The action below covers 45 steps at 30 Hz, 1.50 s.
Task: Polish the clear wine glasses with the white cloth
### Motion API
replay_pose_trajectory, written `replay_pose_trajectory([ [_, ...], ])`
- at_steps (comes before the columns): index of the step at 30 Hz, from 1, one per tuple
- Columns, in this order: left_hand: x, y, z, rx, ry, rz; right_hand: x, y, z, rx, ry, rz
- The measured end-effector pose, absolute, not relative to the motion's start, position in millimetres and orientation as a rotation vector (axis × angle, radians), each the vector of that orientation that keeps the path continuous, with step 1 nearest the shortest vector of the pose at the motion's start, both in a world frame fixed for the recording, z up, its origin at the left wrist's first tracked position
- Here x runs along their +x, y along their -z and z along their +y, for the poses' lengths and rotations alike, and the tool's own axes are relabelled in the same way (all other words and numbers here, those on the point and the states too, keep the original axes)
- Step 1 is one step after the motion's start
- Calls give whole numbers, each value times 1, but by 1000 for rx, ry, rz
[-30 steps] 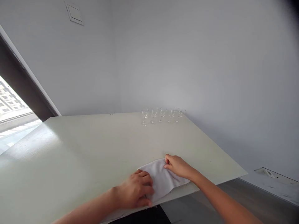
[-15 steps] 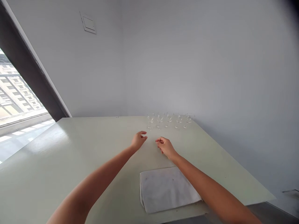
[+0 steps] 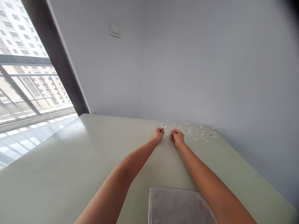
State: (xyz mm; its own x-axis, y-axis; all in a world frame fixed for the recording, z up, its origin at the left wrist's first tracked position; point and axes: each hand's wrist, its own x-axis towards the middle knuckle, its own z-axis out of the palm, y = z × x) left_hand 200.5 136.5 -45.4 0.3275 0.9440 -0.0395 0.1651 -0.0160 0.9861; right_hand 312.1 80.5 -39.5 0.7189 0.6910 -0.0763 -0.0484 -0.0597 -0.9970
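Observation:
My left hand [image 3: 159, 134] is closed at the stem of the leftmost wine glass [image 3: 165, 125], whose clear bowl shows just above the fingers. Close to its right, my right hand [image 3: 177, 137] has its fingers curled at the stem of another wine glass [image 3: 177, 125]; these fingers are slightly blurred. Both glasses are upright near the table's far edge, and their feet are partly hidden by the hands. Several more clear stemmed glasses [image 3: 188, 128] stand in a group to the right.
A folded grey cloth [image 3: 177, 205] lies at the front of the pale green table [image 3: 81, 171], partly beneath my right forearm. Grey walls [image 3: 198, 62] meet behind the table. A light switch [image 3: 114, 29] is on the left wall, beside a dark-framed window [image 3: 56, 56].
Both hands have reached forward to the glasses, and their fingers have closed on two of the stems. The view has shifted, bringing more of the window into sight.

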Motion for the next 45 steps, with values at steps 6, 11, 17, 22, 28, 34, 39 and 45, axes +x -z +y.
replay_pose_trajectory([
  [6,73,37,183,1432,-1100,1271,296,31,49,-1458,-712,-651],
  [11,-73,27,220,1351,-1273,1562,281,12,-3,-1454,-890,-761],
  [17,-168,27,232,1275,-1316,1794,270,8,-43,-1504,-1023,-774],
  [22,-184,22,230,1269,-1293,1899,265,6,-55,-1490,-1069,-738],
  [28,-173,-3,206,1192,-1286,2075,236,-4,-53,-1463,-1119,-754],
  [34,-86,-6,111,1397,-1220,1843,186,-12,-49,-1395,-1129,-844],
  [39,-5,3,10,1692,-922,1040,147,-13,-50,-1350,-1197,-1044],
  [45,17,-3,-21,1213,-861,747,128,-10,-46,-1325,-1219,-1197],
])
